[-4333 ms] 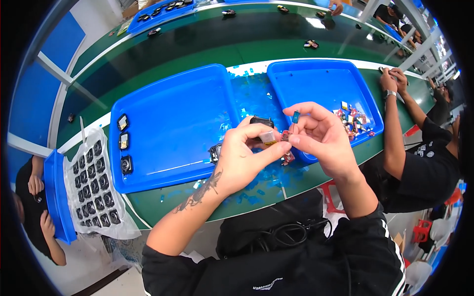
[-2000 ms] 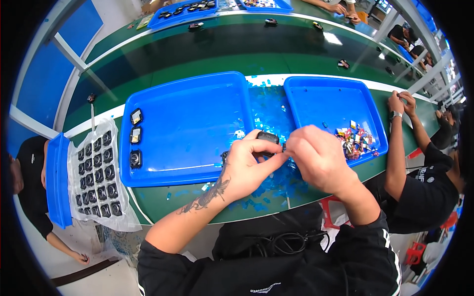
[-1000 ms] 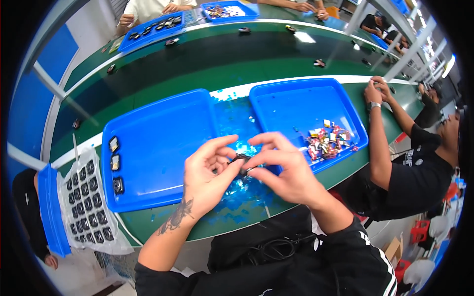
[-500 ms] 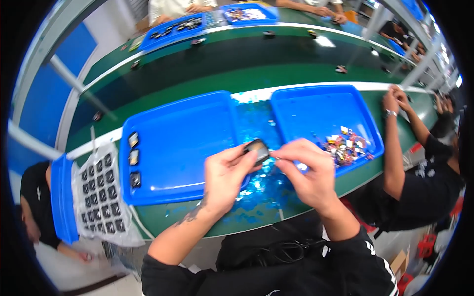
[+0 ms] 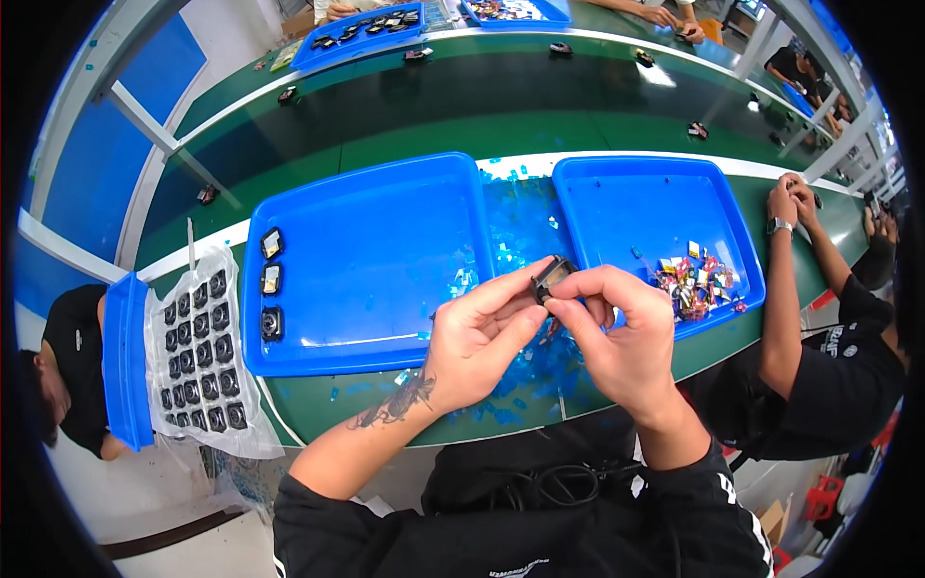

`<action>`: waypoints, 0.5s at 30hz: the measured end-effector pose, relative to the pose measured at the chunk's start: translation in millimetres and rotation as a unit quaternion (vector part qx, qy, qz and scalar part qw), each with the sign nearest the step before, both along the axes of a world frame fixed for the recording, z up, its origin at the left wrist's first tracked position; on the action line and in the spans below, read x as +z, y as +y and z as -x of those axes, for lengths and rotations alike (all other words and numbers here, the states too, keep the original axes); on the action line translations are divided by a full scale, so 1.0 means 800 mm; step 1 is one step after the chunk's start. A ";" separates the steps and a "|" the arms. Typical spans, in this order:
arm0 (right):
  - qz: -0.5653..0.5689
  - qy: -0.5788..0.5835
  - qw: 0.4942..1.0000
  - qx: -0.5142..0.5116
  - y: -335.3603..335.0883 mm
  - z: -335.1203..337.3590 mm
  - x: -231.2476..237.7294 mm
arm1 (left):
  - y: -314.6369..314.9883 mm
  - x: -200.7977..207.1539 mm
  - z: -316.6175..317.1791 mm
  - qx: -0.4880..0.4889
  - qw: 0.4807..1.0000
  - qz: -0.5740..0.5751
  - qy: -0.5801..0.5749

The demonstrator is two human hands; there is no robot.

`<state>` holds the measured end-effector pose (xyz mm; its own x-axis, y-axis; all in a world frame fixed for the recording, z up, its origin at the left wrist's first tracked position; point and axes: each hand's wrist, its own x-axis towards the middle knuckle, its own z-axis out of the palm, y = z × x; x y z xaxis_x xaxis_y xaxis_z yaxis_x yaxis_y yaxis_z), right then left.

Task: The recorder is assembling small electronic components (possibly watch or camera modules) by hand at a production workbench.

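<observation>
Between my two hands is a small black square housing (image 5: pixel 551 276) with a paler inner face, tilted over the gap between two blue trays. My left hand (image 5: pixel 485 337) grips it from the left side with its fingers. The thumb and forefinger of my right hand (image 5: pixel 621 332) pinch at its near right edge; whether they hold a smaller part is hidden. In the left blue tray (image 5: pixel 376 361), a short column of black square units (image 5: pixel 272 279) stands along the left side. The right blue tray (image 5: pixel 657 166) holds a heap of small parts (image 5: pixel 694 284) with red, yellow and white bits.
Blue film scraps (image 5: pixel 520 226) litter the green table between the trays. At left, a clear plastic tray (image 5: pixel 198 356) carries rows of black units. Beyond the white ledge runs a green conveyor belt (image 5: pixel 405 116) with scattered units. A co-worker's arms (image 5: pixel 785 279) are at right.
My right fingers have come in from beside the housing onto its edge. The housing has turned and is partly covered by my fingers. The whole view has shifted slightly.
</observation>
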<state>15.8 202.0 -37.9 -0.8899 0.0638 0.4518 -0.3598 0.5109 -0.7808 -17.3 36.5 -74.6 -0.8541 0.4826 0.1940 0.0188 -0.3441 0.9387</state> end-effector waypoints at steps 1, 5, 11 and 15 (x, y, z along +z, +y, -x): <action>0.001 -0.002 1.000 0.000 0.000 0.000 0.000 | -0.001 0.000 0.001 -0.006 1.000 -0.004 0.001; 0.037 -0.023 0.999 0.016 0.001 0.000 0.000 | 0.000 -0.001 0.001 0.001 1.000 0.009 0.016; 0.034 -0.034 0.998 0.027 0.005 0.004 0.000 | 0.001 -0.004 0.002 -0.004 1.000 0.011 0.018; 0.042 -0.075 0.995 0.040 0.010 0.004 0.006 | 0.000 -0.004 0.001 0.007 0.997 0.058 0.045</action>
